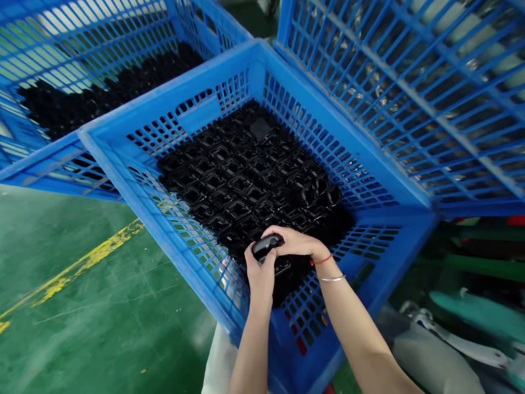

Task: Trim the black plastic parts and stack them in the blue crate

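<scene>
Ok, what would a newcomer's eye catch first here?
Probably the blue crate in the middle, with its close-packed rows of black parts. Next, toward its near end, the left hand and right hand together hold a glossy black piece. Then the worn yellow line on the green floor at left.

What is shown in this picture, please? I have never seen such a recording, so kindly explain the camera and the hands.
There is no machine here, only a person's two bare hands. The single picture comes from a camera worn on the head, looking forward and down. The left hand and right hand together hold a glossy black piece by its ends; what it is exactly, I cannot tell. Below lie many black parts, packed in a blue plastic crate. Other blue crates stand beyond it, and the green floor shows at left.
</scene>
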Demonstrator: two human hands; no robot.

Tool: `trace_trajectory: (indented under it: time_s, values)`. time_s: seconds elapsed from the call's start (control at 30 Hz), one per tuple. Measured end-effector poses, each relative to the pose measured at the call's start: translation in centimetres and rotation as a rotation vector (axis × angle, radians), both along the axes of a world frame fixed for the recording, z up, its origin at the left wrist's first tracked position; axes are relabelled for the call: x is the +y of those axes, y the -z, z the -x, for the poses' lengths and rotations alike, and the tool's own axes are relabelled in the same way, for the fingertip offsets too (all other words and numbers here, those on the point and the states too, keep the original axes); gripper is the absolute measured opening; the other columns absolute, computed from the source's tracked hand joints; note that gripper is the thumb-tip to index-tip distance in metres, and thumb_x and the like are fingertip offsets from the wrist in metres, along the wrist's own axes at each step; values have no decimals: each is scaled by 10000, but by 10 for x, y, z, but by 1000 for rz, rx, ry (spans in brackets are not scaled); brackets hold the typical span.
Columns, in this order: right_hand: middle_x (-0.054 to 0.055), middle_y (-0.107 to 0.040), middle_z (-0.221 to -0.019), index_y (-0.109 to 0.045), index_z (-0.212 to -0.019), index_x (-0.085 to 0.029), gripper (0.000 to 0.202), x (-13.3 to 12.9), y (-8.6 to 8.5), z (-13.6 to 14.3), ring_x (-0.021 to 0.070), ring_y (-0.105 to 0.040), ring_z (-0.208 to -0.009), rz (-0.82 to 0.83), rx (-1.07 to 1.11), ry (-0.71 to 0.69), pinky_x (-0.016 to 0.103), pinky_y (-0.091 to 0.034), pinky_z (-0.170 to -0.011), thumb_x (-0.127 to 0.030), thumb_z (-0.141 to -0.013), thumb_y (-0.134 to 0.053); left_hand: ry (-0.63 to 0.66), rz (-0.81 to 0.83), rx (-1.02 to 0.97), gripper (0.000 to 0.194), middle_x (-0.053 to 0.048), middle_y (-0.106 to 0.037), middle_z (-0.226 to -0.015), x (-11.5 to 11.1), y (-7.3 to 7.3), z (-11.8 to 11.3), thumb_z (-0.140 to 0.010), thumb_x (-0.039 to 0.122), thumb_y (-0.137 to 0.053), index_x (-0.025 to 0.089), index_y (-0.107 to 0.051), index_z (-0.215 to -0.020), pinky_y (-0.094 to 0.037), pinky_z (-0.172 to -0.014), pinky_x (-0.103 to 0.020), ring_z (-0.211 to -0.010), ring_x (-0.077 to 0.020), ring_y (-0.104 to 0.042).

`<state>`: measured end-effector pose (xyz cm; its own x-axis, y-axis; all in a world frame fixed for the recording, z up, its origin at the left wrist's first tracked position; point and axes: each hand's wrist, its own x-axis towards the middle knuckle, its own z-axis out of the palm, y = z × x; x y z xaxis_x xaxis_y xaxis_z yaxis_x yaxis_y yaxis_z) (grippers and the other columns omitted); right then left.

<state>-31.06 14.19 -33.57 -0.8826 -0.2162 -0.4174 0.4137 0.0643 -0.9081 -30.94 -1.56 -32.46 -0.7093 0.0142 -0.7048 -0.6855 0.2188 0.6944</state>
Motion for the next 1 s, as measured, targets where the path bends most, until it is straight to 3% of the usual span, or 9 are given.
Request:
trace_trajectory:
  time_s: [0.07,0.13,0.2,0.27,0.4,0.57,0.7,0.8,1.0]
  values:
    - [29,-648,-1133,-598,-1241,-218,524,5,0,0,167,-599,-995,65,40,-75,280,-499,-842,-309,-742,-729,-62,-118,-56,419,-75,-674,-1075,1,-6,3,-745,250,-714,174,-571,-1131,-488,-957,-379,-1037,-224,-640]
    - [47,-652,-1172,-597,-1271,-233,591,20,10,-3,186,-619,-1023,32,19,16,301,-517,-852,-374,-719,-755,-104,-252,-86,380,-62,-696,-1022,2,-11,4,-704,296,-749,165,-626,-1039,-483,-945,-363,-1010,-216,-646]
    - [53,-679,-1100,-658,-1170,-243,545,44,27,-6,201,-647,-957,-199,-29,323,335,-544,-822,-463,-683,-762,-134,-338,-117,412,-52,-708,-995,3,-12,3,-663,348,-781,169,-650,-1010,-483,-920,-357,-986,-214,-650]
    - [91,-614,-1213,-590,-1244,-251,536,75,46,-9,230,-613,-1055,-392,-69,552,413,-526,-894,-515,-780,-639,-147,-347,-133,442,-45,-711,-971,4,-12,2,-641,375,-798,172,-660,-1008,-475,-900,-346,-952,-204,-649]
    - [181,-345,-1443,-405,-1402,-193,810,136,75,-15,361,-346,-1346,-749,-163,841,576,-258,-1128,-475,-702,-700,-151,-298,-94,403,-32,-709,-904,5,-10,1,-634,337,-803,155,-669,-969,-460,-870,-312,-879,-174,-638]
    - [167,-267,-1482,-381,-1422,-232,984,163,98,-19,425,-263,-1388,-906,-256,828,612,-162,-1143,-367,-549,-815,-87,-256,-72,329,-12,-684,-830,7,-9,-1,-656,311,-771,158,-665,-926,-447,-790,-284,-810,-159,-607]
    - [147,-250,-1520,-315,-1467,-241,967,161,110,-14,357,-245,-1425,-988,-230,732,541,-187,-1164,-347,-619,-767,-33,-220,-50,292,-6,-666,-823,8,-9,-2,-679,303,-741,164,-668,-925,-436,-768,-271,-800,-152,-581]
    - [146,-316,-1494,-315,-1480,-226,852,158,112,-9,318,-343,-1383,-1038,-239,684,501,-265,-1146,-351,-719,-678,-22,-221,-66,285,-9,-662,-826,9,-10,-3,-689,306,-732,164,-661,-926,-433,-766,-270,-800,-153,-577]
    - [100,-353,-1485,-383,-1452,-323,788,151,113,12,417,-384,-1304,-1061,-429,738,653,-352,-1017,-418,-719,-654,-7,-246,-85,287,-13,-655,-821,11,-8,-4,-688,301,-725,161,-639,-923,-436,-761,-275,-791,-155,-576]
